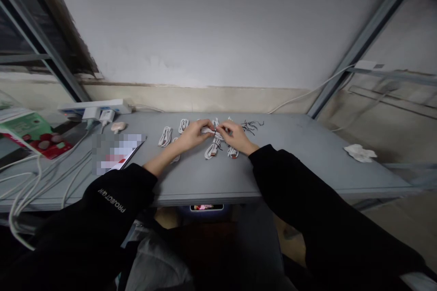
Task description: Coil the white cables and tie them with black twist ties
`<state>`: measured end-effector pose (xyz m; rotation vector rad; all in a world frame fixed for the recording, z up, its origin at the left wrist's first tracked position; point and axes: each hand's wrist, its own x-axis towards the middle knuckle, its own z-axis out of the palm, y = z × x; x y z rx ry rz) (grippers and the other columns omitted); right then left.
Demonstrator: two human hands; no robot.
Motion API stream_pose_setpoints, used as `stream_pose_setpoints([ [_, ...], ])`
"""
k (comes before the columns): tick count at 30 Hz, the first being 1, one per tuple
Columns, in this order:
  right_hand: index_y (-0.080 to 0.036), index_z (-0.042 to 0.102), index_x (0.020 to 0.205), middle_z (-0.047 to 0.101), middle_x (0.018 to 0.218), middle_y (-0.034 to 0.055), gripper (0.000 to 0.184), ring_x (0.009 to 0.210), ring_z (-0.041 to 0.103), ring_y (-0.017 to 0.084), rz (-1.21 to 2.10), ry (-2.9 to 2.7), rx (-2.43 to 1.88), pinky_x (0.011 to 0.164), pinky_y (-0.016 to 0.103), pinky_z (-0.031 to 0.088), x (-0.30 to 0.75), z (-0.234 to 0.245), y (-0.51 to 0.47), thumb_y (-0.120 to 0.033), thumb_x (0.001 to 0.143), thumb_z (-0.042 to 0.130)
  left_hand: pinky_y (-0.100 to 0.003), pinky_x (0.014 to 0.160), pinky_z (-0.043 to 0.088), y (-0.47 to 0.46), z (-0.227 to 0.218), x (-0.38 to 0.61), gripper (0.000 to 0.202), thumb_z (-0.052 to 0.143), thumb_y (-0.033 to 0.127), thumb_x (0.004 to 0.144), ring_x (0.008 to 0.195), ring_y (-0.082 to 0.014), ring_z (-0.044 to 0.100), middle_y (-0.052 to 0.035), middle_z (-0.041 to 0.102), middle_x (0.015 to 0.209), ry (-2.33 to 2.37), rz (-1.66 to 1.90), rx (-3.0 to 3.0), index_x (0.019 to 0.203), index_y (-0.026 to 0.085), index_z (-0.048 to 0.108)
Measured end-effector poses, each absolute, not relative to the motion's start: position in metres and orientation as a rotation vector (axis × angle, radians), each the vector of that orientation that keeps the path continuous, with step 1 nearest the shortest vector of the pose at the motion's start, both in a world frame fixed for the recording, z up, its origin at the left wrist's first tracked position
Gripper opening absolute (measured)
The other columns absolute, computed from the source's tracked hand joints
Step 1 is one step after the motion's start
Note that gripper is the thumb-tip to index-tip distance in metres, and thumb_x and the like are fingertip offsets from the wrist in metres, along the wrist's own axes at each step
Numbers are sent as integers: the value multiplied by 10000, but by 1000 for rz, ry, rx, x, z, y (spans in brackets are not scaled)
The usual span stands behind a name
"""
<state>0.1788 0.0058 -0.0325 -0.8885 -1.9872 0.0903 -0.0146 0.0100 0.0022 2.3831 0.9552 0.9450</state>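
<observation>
Above the desk's middle, my left hand [194, 133] is closed on a coiled white cable [206, 131], gripping the coil's left end. My right hand [236, 136] meets it from the other side, thumb and finger pinched at a thin black tie [215, 131] around the coil's middle; its fingertips partly cover the tie. Just below the hands lies another white cable bundle [212, 150] with a black tie around it. Several more coiled bundles rest around the hands, including one on the left [165, 137] and one under my right hand [232, 153]. Loose black ties [252, 126] lie behind my right hand.
A power strip [118, 106] with plugged-in chargers stands at the back left, near a small pinkish case [118, 126]. A flat, partly blurred item [131, 145], a red-green package [37, 132] and trailing cables occupy the left. Crumpled tissue [360, 153] lies right. Metal posts flank the desk.
</observation>
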Motion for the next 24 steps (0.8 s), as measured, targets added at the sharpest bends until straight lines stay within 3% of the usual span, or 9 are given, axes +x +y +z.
stream_pose_setpoints([
  [4,-211,620,780,614,741,26,254,736,576,180,51,-1970,-858,699,334,472,179,-31,5,-379,936,508,-283,789,439,11,1,-14,95,632,203,789,824,-156,609,-40,691,893,957,997,2353,874,164,612],
  [10,-238,674,928,650,936,54,144,914,615,203,5,-1975,-787,797,380,514,179,-28,1,-361,898,605,-294,810,457,14,-3,-15,155,675,251,791,857,-160,626,-68,698,936,908,1138,2362,895,164,601],
  [17,-243,649,896,643,875,42,153,890,604,209,-31,-2016,-797,792,397,509,176,-27,0,-325,945,530,-306,821,478,18,-10,-15,281,687,270,785,902,-167,641,-72,697,976,838,1165,2279,1022,164,580],
  [24,-225,579,899,619,889,55,142,867,589,206,-63,-1958,-819,760,370,503,175,-26,-2,-300,964,478,-294,725,484,14,-4,-13,474,713,319,765,773,-143,621,-70,695,946,871,1108,1979,1170,152,533],
])
